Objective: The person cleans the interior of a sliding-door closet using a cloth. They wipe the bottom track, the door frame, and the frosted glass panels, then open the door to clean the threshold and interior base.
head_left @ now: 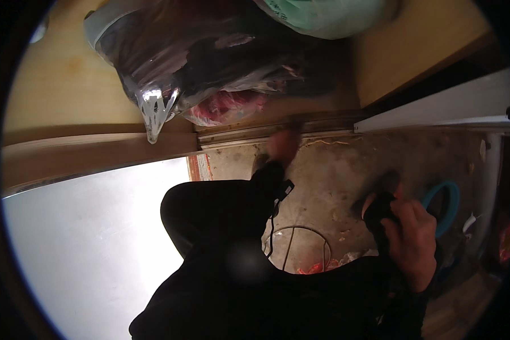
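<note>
Blurred by motion, my left hand (pixel 284 142) is at the lower track (pixel 238 135) of an open wooden cabinet; its fingers are not distinct. Above it in the cabinet lie a clear plastic bag of dark, cloth-like material (pixel 187 55) and a smaller bag with pink and red contents (pixel 225 108). A pale green plastic bag (pixel 318 15) is at the top. My right hand (pixel 412 238) is low on the right, fingers curled against black fabric over my leg; its grip is unclear. A small black device (pixel 284 191) with a cable is at my left sleeve.
A white panel (pixel 442 106) stands to the right of the cabinet opening. On the concrete floor (pixel 323 182) are a teal ring (pixel 450 208), a round metal frame (pixel 292 227) and some red material (pixel 318 267). A bright white panel (pixel 93 238) fills the lower left.
</note>
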{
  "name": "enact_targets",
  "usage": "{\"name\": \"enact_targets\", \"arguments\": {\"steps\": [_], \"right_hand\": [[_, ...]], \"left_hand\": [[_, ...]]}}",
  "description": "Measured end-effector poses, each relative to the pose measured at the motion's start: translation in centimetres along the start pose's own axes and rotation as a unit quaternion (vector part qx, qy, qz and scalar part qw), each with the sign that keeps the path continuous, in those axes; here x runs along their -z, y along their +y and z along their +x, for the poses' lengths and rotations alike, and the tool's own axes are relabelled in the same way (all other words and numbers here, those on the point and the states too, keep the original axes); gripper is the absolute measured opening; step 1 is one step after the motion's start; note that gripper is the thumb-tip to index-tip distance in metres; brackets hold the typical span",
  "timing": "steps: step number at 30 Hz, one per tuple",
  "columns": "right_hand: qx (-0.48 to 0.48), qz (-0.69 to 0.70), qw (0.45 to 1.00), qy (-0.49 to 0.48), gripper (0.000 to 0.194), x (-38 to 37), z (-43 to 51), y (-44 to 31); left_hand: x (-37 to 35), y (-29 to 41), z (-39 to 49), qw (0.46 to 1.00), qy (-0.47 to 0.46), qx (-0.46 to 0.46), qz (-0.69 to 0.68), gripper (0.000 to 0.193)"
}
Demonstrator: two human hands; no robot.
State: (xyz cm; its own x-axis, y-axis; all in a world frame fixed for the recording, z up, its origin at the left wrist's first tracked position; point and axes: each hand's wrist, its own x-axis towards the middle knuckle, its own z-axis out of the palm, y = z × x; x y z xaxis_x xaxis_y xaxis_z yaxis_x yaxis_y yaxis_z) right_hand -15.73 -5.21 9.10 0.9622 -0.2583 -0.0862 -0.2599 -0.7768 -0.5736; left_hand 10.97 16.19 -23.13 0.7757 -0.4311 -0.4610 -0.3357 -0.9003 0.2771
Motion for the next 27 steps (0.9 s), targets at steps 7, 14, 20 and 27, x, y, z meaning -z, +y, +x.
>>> {"name": "enact_targets", "arguments": {"steps": [7, 14, 20, 27], "right_hand": [[0.013, 0.005, 1.0, -0.017, 0.038, -0.7, 0.5, 0.0], [0.025, -0.009, 0.999, -0.047, 0.037, -0.4, 1.0, -0.7], [0.054, -0.022, 0.998, -0.032, 0.037, -0.3, 0.6, -1.4], [0.062, -0.018, 0.997, -0.042, 0.028, -1.3, -0.9, -1.8]], "left_hand": [[2.8, -7.4, 0.5, 0.917, 0.271, 0.13, -0.262, 0.034], [-4.2, 5.3, 3.1, 0.965, 0.029, -0.255, -0.046, 0.027], [2.9, 13.4, -1.2, 0.847, -0.136, -0.51, 0.062, 0.009], [18.2, 4.2, 1.0, 0.842, -0.18, -0.487, 0.145, 0.028]]}}
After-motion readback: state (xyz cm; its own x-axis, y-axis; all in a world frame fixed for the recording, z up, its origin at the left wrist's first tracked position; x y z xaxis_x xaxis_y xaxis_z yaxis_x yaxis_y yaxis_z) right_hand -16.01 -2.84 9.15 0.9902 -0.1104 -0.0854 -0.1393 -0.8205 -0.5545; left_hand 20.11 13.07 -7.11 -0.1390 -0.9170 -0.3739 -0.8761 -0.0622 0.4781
